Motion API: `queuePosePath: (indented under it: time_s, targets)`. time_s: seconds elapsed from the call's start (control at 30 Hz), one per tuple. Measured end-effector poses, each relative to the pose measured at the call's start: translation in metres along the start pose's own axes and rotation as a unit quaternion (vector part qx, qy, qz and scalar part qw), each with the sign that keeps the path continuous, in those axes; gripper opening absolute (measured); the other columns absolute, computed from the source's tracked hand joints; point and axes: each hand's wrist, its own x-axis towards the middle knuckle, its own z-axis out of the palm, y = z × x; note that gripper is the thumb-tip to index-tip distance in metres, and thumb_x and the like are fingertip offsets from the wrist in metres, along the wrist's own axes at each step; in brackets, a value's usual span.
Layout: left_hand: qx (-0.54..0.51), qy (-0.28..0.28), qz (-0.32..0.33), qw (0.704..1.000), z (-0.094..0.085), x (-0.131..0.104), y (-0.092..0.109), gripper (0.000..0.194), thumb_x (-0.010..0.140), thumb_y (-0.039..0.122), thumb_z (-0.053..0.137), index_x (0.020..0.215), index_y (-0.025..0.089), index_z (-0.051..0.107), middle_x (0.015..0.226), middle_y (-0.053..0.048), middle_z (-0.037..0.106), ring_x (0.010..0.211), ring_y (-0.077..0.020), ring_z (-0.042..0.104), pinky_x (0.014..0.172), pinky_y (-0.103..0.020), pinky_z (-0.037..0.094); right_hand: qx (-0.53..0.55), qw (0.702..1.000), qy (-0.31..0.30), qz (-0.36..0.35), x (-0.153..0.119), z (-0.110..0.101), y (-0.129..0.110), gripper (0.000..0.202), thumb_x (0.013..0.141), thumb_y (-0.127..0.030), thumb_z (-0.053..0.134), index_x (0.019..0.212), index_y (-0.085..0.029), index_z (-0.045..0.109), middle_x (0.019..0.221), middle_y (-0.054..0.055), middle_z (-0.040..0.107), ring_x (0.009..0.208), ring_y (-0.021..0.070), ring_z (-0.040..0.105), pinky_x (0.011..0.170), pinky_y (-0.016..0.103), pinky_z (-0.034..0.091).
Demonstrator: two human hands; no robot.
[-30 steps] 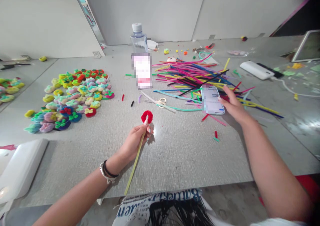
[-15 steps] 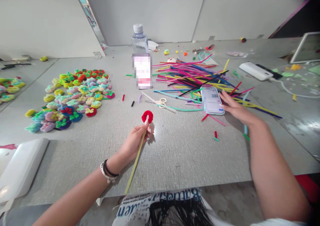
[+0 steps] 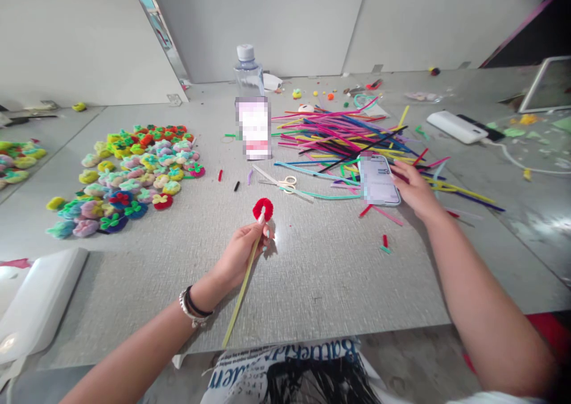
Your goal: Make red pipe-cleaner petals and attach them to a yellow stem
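In my left hand (image 3: 245, 246), thumb and fingers pinch a ring-shaped red pipe cleaner piece (image 3: 263, 207) and a long yellow pipe cleaner (image 3: 241, 303) that trails down toward the table's front edge. My right hand (image 3: 414, 188) lies at the right side of a phone (image 3: 381, 181) with a lit screen. Its fingers are apart, with fingertips at the phone's edge; whether they grip it is unclear. Beneath and behind that phone spreads a pile of loose pipe cleaners (image 3: 339, 133) in many colours. Scissors with cream handles (image 3: 289, 184) lie beyond my left hand.
Many small fuzzy flower-like pieces (image 3: 134, 172) cover the left of the table. A second phone (image 3: 254, 127) leans upright before a water bottle (image 3: 248, 74). Short cut bits (image 3: 385, 241) are scattered about. A white power bank (image 3: 457, 127) with a cable sits at the right.
My right hand has shifted slightly up and left along the phone's edge, and its forearm has swung left. A light blue pipe cleaner by that wrist has moved. My left hand stays put.
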Motion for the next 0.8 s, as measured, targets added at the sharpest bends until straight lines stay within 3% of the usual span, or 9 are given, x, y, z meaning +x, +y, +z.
queuePosePath:
  time_s: [0.17,0.37,0.8]
  targets:
    - [0.006,0.002,0.000,1.000,0.001,0.000,0.001,0.031,0.087,0.033,0.059,0.062,0.016,0.051,0.067,0.000,0.051,0.057,-0.0084,0.042,0.054,-0.022,0.034,0.007,1.000,-0.004,0.004,-0.002,-0.002,-0.003,0.053,0.083,-0.031,0.055,0.135,-0.028,0.046,0.142,0.010,0.052,0.131,0.0267,0.048,0.108,0.052,0.038]
    - [0.001,0.007,-0.007,1.000,-0.001,0.001,-0.001,0.028,0.085,0.033,0.060,0.063,0.016,0.052,0.069,0.000,0.051,0.057,-0.0082,0.042,0.055,-0.022,0.033,0.000,0.996,-0.085,0.028,-0.005,-0.011,-0.005,0.065,0.084,-0.028,0.051,0.146,-0.029,0.033,0.155,0.005,0.033,0.143,0.0205,0.030,0.118,0.046,0.022]
    - [0.001,-0.004,-0.004,1.000,0.000,0.000,0.001,0.028,0.082,0.034,0.061,0.063,0.016,0.051,0.069,0.000,0.050,0.057,-0.0087,0.041,0.055,-0.022,0.032,-0.032,0.995,-0.088,0.027,-0.008,-0.010,-0.011,0.070,0.082,-0.029,0.053,0.148,-0.025,0.030,0.156,0.007,0.030,0.144,0.0206,0.028,0.119,0.042,0.020]
